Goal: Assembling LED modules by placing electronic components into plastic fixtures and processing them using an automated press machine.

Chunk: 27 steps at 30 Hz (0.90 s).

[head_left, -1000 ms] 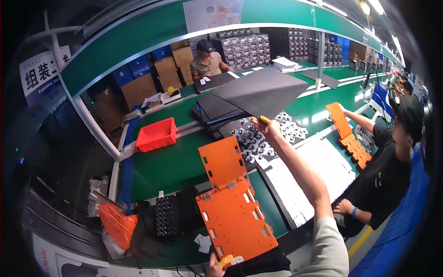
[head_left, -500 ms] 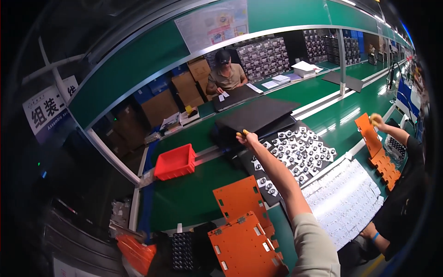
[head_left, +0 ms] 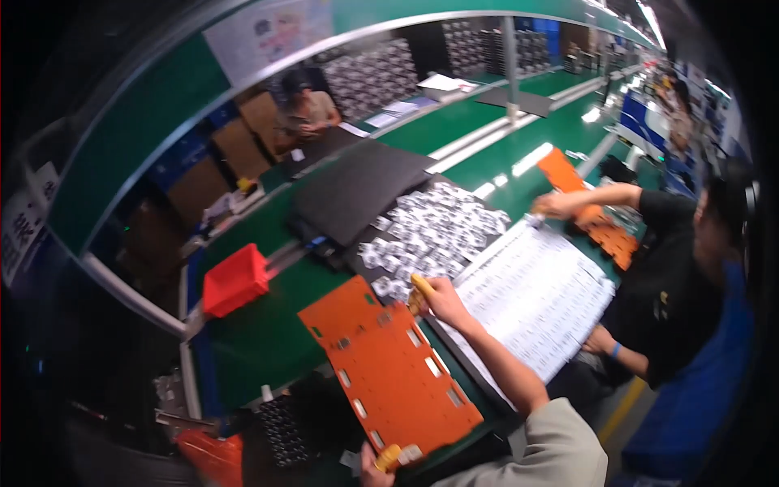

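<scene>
- At the near edge of the surface, the left hand grasps the bottom rim of an orange board, its yellow-covered thumb lying over the face.
- Beside that thumb sits a small pale label, too blurred to read.
- The board, slotted and fitted with metal hinge-like pieces, slants from the near edge toward the middle of the surface. It looks stiff, thin and fairly light, perhaps smooth enough to slide; the long plain rims seem the best hold, clear of the slots and the hinge line, where it may fold.
- Farther up, the right hand, also with yellow finger covers, bends at the board's upper right side; I cannot tell whether it grips or only hovers.
- Toward the left edge of the surface stands a red bin.
- Past the right hand, small white cards crowd together.
- Overhead, a poster is smeared by blur; no brand can be made out.
</scene>
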Available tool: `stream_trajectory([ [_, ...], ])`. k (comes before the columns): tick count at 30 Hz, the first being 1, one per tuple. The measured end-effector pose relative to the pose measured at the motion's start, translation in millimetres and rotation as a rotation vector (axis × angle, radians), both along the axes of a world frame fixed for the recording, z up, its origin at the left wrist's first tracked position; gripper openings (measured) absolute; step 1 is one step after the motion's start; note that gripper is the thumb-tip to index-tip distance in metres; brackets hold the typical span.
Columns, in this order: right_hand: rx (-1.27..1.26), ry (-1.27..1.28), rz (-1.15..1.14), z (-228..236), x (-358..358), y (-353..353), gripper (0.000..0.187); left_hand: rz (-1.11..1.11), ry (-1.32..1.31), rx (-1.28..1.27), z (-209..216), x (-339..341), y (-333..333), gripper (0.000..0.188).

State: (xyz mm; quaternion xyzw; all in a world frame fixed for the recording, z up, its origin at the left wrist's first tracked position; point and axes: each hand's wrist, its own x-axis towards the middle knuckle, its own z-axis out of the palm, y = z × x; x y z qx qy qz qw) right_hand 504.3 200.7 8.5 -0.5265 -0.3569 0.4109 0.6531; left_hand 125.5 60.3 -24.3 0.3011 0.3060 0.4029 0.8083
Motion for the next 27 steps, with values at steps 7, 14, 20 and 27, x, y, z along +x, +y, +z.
stream_trajectory([
  [7,0.450,0.741,-0.042,-9,-130,-246,0.103,-0.214,-0.033,0.081,47,77,6,0.052],
  [14,0.297,0.941,-0.428,29,-151,-291,0.058,-0.588,0.000,0.291,63,130,-36,0.037],
  [20,0.423,0.922,-0.507,16,-122,-324,0.061,-0.745,0.061,0.358,61,141,-55,0.043],
  [27,0.487,0.783,-0.705,-19,-76,-369,0.065,-0.746,0.157,0.274,30,68,-36,0.041],
])
